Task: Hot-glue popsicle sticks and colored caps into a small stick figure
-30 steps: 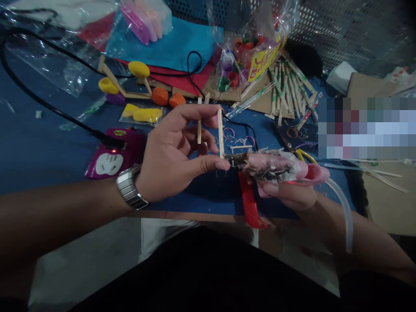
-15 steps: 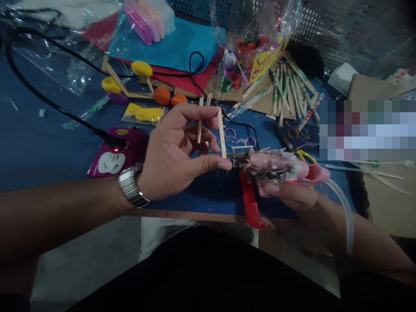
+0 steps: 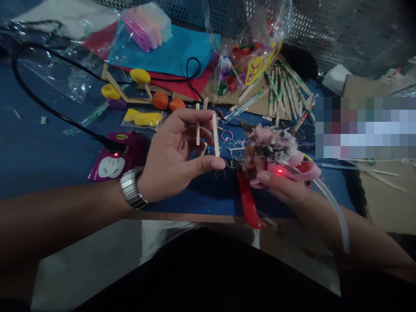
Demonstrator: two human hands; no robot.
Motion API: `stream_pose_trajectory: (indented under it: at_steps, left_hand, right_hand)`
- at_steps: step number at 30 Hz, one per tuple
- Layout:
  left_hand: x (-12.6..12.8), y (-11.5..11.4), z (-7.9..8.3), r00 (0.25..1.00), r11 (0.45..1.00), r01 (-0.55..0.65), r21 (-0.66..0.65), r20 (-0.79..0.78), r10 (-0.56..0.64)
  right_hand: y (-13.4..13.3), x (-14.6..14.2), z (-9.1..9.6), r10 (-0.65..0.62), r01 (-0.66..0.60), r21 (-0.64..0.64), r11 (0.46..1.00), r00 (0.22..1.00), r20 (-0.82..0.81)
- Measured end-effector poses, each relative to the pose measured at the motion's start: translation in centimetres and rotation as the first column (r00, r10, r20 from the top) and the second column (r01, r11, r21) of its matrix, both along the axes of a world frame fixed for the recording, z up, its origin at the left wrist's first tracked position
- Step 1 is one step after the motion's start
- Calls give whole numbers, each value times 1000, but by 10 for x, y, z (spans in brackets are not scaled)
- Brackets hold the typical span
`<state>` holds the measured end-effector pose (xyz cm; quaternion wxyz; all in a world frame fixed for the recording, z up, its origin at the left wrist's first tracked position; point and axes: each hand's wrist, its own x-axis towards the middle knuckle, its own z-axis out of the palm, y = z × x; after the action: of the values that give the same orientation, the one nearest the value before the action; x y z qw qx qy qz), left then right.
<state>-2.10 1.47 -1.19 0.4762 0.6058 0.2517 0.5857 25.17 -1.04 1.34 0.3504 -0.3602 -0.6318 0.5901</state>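
Between thumb and fingers, my left hand (image 3: 177,151) holds a small frame of thin wooden sticks (image 3: 216,136); one stick stands upright at the fingertips. Further sticks of it show behind the fingers, and how they join is partly hidden. My right hand (image 3: 282,186) is wrapped round a pink hot glue gun (image 3: 305,170) with a lit red light. Its front is crusted with old glue, and its nozzle points up and left, apart from the sticks. A clear glue stick (image 3: 336,216) curves out of its back. Below the gun lies a red-handled cutter (image 3: 248,201).
A purple power socket box (image 3: 113,162) with a black cable stands at left. Behind lie a wooden piece with yellow and orange discs (image 3: 139,77), a packet of yellow clay (image 3: 143,118), blue sheets (image 3: 191,45), a bag of colourful caps (image 3: 242,56) and piled sticks (image 3: 282,91).
My right hand has drawn the glue gun's nozzle away from the wooden stick and tilted it upward. My left hand still holds the frame, shifted slightly left.
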Motion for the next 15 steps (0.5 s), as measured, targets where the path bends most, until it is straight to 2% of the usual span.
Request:
stream_pose_trajectory:
  at_steps: [3, 5, 8, 11, 15]
  left_hand:
    - [2, -1, 0, 986, 986, 166, -8, 4, -166]
    - [3, -5, 2, 961, 958, 274, -85, -1, -275]
    - [6, -13, 9, 904, 888, 426, -175, 57, -423]
    - [10, -23, 13, 894, 847, 445, -289, 100, -436]
    - [11, -28, 10, 881, 832, 468, -298, 85, -465]
  right_hand:
    - [0, -8, 0, -83, 86, 32, 996, 994, -68]
    - [-1, -15, 4, -99, 102, 30, 994, 991, -93]
    - [-1, -21, 9, -39, 42, 39, 998, 997, -73]
    - [-1, -23, 7, -10, 12, 10, 1000, 993, -119]
    - [0, -26, 7, 7, -5, 27, 1000, 998, -62]
